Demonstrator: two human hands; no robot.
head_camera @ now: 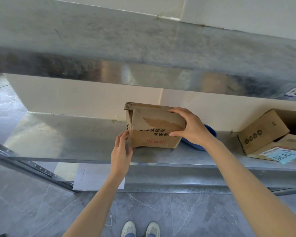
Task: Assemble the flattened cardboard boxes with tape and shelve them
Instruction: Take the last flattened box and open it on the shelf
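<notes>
**Spotter:** Where is the box?

**Operator:** I have the cardboard box (152, 132) standing on the middle metal shelf (58, 134), close to the back wall. Its print reads upside down to me, so I judge it is sitting inverted.

**Spotter:** And your grips?

**Operator:** My right grip (190, 127) is clamped on the box's right end, with the fingers over the top edge and the thumb on the front face. That hold lets me steer and push. My left grip (120, 151) is not clamped. Its fingers lie fairly straight against the lower left corner, bracing that side so the box goes in square.

**Spotter:** Anything in the way?

**Operator:** A blue basin (210, 134) sits just behind my right grip and beside the box, and I cannot tell whether they touch. An open carton (261, 132) leans on a flat labelled box (284, 154), well apart to the right. The upper shelf (143, 48) overhangs, which I think is why I am reaching in low.

**Spotter:** Is it done?

**Operator:** Almost, in my view. The box rests on the shelf, and a flap at its top left corner sticks out a little. I would seat the box, then release it.
</notes>
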